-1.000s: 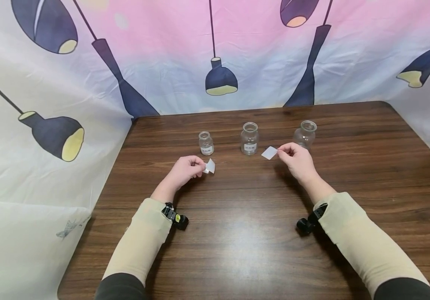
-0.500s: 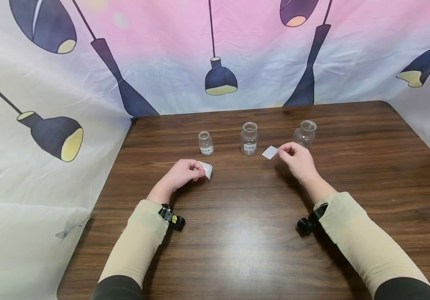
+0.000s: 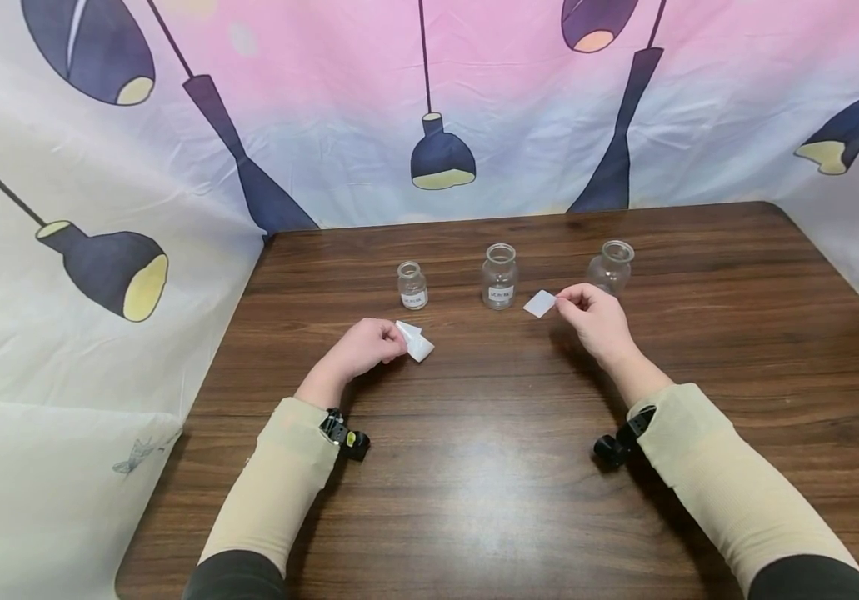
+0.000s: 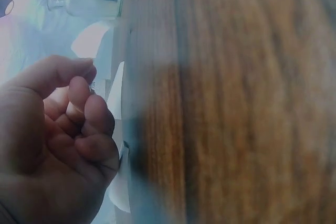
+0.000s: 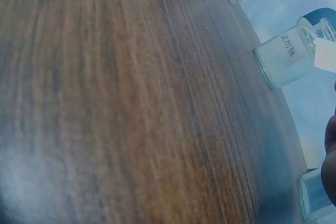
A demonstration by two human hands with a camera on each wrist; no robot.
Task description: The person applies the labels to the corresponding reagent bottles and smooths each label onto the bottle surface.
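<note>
My left hand (image 3: 367, 348) pinches a folded piece of white paper (image 3: 418, 345) between thumb and fingertips, low over the table. Behind it stands a small glass bottle (image 3: 412, 287) with a printed label. My right hand (image 3: 596, 323) holds a white square label (image 3: 540, 303) by one corner, its face flat toward the head camera. A medium labelled glass bottle (image 3: 500, 279) stands just left of that square. Partly hidden behind the right hand is a third, rounder glass bottle (image 3: 611, 265). In the right wrist view the square label (image 5: 325, 55) overlaps the medium bottle (image 5: 286, 56).
All three bottles stand uncapped in a row toward the back of the brown wooden table (image 3: 474, 467). A fabric backdrop (image 3: 354, 125) with printed lamps hangs behind the table's far edge and along the left side.
My left hand has shifted slightly left and toward me, and the paper in it has turned and spread out. My right hand with the square label stays nearly still.
</note>
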